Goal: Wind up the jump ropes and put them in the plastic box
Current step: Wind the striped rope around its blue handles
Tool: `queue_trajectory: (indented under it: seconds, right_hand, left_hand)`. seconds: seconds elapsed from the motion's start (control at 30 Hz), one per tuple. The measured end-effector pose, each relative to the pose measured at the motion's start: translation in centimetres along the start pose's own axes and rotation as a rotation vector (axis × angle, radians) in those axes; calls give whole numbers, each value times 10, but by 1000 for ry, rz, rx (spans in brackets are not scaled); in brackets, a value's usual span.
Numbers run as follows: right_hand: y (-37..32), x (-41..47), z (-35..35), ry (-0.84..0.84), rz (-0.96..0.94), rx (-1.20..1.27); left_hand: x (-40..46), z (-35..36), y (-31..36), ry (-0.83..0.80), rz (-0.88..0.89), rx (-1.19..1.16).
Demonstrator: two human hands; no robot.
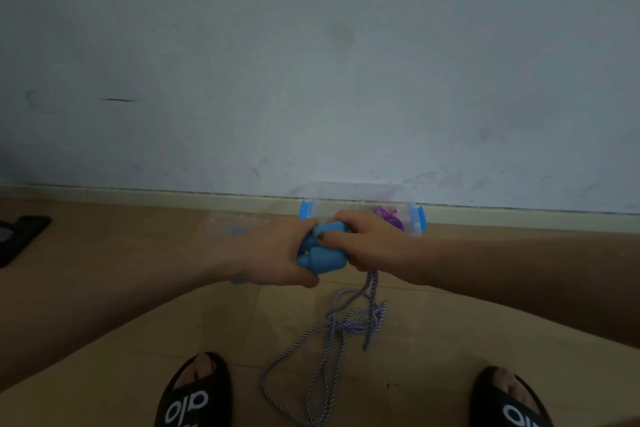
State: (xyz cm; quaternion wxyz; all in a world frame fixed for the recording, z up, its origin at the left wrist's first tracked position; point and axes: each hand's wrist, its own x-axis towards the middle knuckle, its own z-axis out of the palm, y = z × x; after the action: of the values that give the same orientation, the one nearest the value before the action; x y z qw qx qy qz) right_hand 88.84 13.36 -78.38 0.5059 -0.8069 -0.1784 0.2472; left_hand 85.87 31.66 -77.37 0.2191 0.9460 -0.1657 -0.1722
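Observation:
Both hands meet in mid-air around the blue jump-rope handles (323, 253). My left hand (277, 253) grips the handles from the left and below. My right hand (367, 243) curls over them from the right, thumb on top. The blue-and-white striped rope (332, 354) hangs from the handles in tangled loops down to the floor. Behind the hands, against the wall, stands the clear plastic box (417, 218) with blue latches. A purple rope (389, 217) lies inside it. The box's middle is hidden by my hands.
A clear lid (225, 224) lies on the tiled floor left of the box. My two feet in black slides (194, 392) (509, 399) stand at the bottom. A dark object (17, 239) sits at the far left edge. A pale wall rises behind.

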Motion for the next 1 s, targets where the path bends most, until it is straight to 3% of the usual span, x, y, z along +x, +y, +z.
queue_trajectory:
  seconds: [0.27,0.37,0.53,0.63,0.7,0.77,0.83,0.9,1.0]
  right_hand:
    - [-7,6,1,86,-37,-274]
    - [-12,8,-2,121,-77,-187]
    - [-15,15,-4,146,-28,8]
    - [-13,15,-6,156,-29,-111]
    - [-11,11,-10,193,-88,-291]
    - [-4,7,-14,189,-112,-438]
    - [9,5,-19,105,-59,-603]
    - [24,4,-17,-9,31,-676]
    - [23,-1,-4,-77,115,-557]
  left_hand:
    - [3,3,-2,59,-12,26]
    - [7,4,-8,155,-52,-13]
    - [10,5,-9,337,-82,120]
    - [12,-3,-18,358,-87,92]
    - [14,-13,-29,414,-114,16]
    - [18,-23,-48,539,-260,-124]
    - [18,-36,-65,713,-450,-505]
    - [14,-55,-75,844,-512,-842]
    - [10,-63,-63,747,-421,-1050]
